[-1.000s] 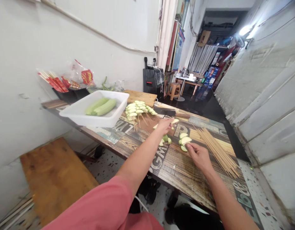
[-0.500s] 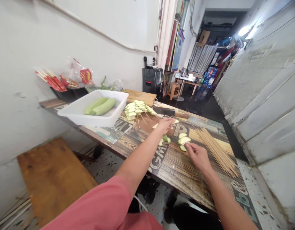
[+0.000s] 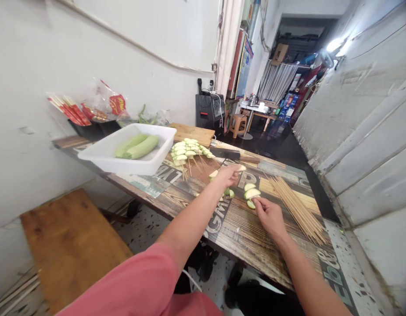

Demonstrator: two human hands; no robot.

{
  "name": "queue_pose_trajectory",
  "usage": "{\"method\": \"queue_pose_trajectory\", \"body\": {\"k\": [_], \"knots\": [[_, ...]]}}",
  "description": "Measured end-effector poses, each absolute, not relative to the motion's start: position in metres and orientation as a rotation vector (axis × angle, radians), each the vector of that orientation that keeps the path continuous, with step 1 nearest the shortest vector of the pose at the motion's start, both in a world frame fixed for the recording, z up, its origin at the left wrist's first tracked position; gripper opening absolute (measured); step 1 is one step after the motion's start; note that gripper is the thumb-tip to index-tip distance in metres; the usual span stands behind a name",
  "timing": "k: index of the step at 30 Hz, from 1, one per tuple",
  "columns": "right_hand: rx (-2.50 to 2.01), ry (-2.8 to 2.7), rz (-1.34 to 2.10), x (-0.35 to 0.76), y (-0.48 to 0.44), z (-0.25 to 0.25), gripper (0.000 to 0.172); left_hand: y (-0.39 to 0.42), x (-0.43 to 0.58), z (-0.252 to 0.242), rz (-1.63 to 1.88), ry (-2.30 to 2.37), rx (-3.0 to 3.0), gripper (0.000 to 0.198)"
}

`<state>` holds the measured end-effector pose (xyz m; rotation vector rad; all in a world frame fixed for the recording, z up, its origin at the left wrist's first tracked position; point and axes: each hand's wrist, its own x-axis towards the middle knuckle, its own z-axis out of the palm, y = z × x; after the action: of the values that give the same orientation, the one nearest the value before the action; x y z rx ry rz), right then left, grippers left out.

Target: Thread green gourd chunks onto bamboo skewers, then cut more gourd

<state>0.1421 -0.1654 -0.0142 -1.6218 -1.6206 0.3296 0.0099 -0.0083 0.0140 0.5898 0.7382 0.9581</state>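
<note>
Pale slice [image 3: 242, 168] pinched in left hand [image 3: 229, 174], shifted slightly nearer slice cluster [image 3: 252, 193]. Cluster pinched in right hand [image 3: 267, 213], inward of near edge of desk [image 3: 242, 237]. Slice apparently not yet added. Loose skewers [image 3: 298, 208] laid near right edge.

Smooth plastic in the white tub [image 3: 123, 166] — bare, matt wood in the skewers [image 3: 296, 210]. Matt cloth on the sleeve [image 3: 140, 276].

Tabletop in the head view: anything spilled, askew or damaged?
Nothing major: a small pale scrap lies alone on the tabletop, away from the cut slices by the right hand, and the bare skewers lie loosely fanned with uneven ends. No spill or damage is evident.
</note>
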Motion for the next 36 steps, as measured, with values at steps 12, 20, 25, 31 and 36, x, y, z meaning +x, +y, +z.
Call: {"method": "queue_pose_trajectory", "body": {"k": [12, 20, 25, 31, 36], "knots": [[-1.639, -1.636, 0.190, 0.134, -0.167, -0.017, 0.034, -0.022, 0.016, 0.021, 1.071, 0.864, 0.551, 0.014], [-1.654, -1.621, 0.142, 0.132, -0.168, -0.017, 0.036, -0.024, 0.022, 0.021, 1.045, 0.808, 0.484, 0.013], [-1.653, -1.623, 0.122, 0.133, -0.167, -0.020, 0.037, -0.025, 0.024, 0.020, 1.052, 0.781, 0.498, 0.015], [-1.677, -1.634, 0.084, 0.133, -0.167, -0.021, 0.037, -0.030, 0.027, 0.020, 1.065, 0.791, 0.539, 0.010], [-1.695, -1.630, 0.067, 0.132, -0.168, -0.019, 0.039, -0.034, 0.028, 0.023, 1.049, 0.822, 0.564, 0.011]]}}
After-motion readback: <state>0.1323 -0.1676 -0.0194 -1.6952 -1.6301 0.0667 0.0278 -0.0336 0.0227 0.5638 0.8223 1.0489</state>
